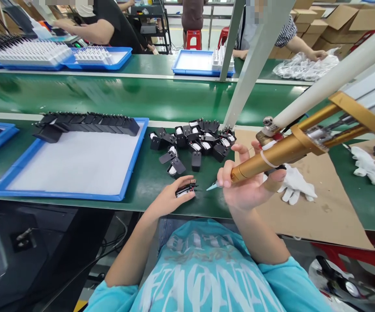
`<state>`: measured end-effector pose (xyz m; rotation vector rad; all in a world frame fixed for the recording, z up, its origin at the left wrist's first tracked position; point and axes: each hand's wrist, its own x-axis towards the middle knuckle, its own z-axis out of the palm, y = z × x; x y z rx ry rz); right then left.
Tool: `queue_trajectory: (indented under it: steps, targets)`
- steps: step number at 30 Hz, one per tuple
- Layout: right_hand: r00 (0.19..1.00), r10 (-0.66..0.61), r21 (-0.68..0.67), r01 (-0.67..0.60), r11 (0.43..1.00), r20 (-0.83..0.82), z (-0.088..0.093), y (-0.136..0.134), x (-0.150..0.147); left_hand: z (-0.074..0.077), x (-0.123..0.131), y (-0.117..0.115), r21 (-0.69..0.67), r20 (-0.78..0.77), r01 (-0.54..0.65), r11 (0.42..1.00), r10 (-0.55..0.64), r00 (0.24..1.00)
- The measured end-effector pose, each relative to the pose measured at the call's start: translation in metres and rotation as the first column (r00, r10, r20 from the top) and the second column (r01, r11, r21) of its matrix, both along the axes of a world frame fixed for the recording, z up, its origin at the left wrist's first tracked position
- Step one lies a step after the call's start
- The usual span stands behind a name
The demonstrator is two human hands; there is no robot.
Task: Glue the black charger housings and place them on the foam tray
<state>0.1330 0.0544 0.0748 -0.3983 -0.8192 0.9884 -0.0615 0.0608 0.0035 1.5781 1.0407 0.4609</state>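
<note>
Between the fingers and thumb of my left hand [169, 198] is a small black device [186, 189] with white parts inside, held low over the green bench [151, 182]. My right hand [247, 184] holds a gold-coloured tool [265, 158] slanting down to the left. Its pale blue tip [212, 186] points at the device and stands a little to the right of it, apart. Just beyond my hands lies a loose heap of black devices [196, 161], several with white parts showing.
A blue-rimmed tray [120, 196] with a row of black devices stands at the left. White gloves [296, 184] lie on brown cardboard [330, 208] at the right. A pale post [252, 65] rises behind the tool. People sit across the bench.
</note>
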Motion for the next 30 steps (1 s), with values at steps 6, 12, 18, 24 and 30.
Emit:
queue_trajectory:
  steps: [6,12,18,24,30]
  targets:
    - [1.0,-0.009,-0.026,0.009,1.0,0.003,-0.004,-0.004,0.005,-0.016,0.013,-0.001,0.403,0.026,-0.122,0.907,0.122,0.992]
    - [1.0,-0.018,-0.04,0.018,0.999,0.008,-0.007,-0.006,0.011,-0.004,0.005,-0.014,0.709,-0.292,0.16,0.687,0.079,0.953]
    - [1.0,-0.003,-0.035,0.003,0.999,-0.001,-0.007,-0.008,0.015,-0.01,0.009,-0.029,0.792,-0.273,0.096,0.603,0.209,0.939]
    - [1.0,-0.014,-0.047,0.014,0.999,0.008,-0.008,-0.008,0.018,-0.023,0.024,-0.037,0.84,-0.118,-0.121,0.529,0.395,0.911]
    - [0.999,-0.028,-0.046,0.029,0.999,0.031,-0.008,-0.006,0.021,-0.025,0.037,-0.046,0.882,-0.352,0.059,0.467,0.57,0.742]
